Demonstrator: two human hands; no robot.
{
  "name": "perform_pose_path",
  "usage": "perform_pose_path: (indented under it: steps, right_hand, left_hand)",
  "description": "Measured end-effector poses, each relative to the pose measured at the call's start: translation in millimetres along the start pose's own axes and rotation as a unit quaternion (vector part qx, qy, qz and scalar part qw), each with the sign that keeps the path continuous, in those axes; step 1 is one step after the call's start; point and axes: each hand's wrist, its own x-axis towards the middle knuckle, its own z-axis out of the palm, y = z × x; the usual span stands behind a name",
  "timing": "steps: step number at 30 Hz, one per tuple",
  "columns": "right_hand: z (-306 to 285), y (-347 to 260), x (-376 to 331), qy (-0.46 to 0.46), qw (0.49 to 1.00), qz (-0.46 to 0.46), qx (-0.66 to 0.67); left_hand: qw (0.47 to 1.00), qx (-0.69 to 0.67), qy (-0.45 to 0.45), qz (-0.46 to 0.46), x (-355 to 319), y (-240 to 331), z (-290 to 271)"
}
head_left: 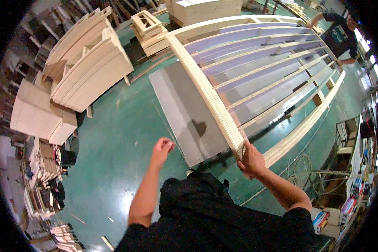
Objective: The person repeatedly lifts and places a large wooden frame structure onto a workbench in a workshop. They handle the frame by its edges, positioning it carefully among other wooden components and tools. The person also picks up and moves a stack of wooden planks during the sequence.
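At the near corner (238, 148) now, the wooden frame (203, 84) is clasped by the right hand (253, 160); the left hand (162, 147) (fingers half-curled) is empty: twisting could be caused by one-handed support.

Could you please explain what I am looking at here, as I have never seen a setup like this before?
There is no machine here, just a person working with two bare hands. The single picture comes from a fisheye camera on that person's head, looking down, so straight edges bend toward the rim.

The right hand grips the near corner of a large slatted wooden frame. The left hand is empty, held out with its fingers loosely curled. The frame spans a flat grey surface; how fully it rests there is hard to tell. A co-worker stands at the far end. Beyond the left hand, stacked wooden pieces stand on the green floor.
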Motion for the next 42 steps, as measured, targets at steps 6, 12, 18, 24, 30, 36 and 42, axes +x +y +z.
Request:
perform_pose_path:
  steps: [6, 12, 18, 24, 30, 36, 42]
  right_hand:
    - [2, -1, 12, 0.021, 1.000, -0.022, -0.005]
    - [9, -35, 12, 0.087, 0.985, 0.119, 0.092]
    - [5, -100, 30, 0.177, 0.929, 0.325, 0.020]
    - [9, -95, 44, 0.146, 0.919, 0.366, -0.019]
    - [17, -102, 48, 0.213, 0.916, 0.335, -0.067]
    - [-1, -100, 52, 0.100, 0.916, 0.388, -0.037]
    - [-2, -108, 28, 0.114, 0.902, 0.414, -0.045]
  left_hand:
    - [0.864, 0.430, -0.129, 0.228, 225, 83, -22]
    - [0.665, 0.620, -0.179, 0.376, 413, 200, -15]
    - [0.498, 0.742, -0.252, 0.371, 532, 263, 9]
    - [0.442, 0.666, -0.335, 0.499, 613, 256, 15]
    - [0.428, 0.646, -0.418, 0.474, 632, 264, 26]
    - [0.396, 0.652, -0.401, 0.507, 637, 267, 31]
    - [0.383, 0.660, -0.420, 0.491, 594, 287, 31]
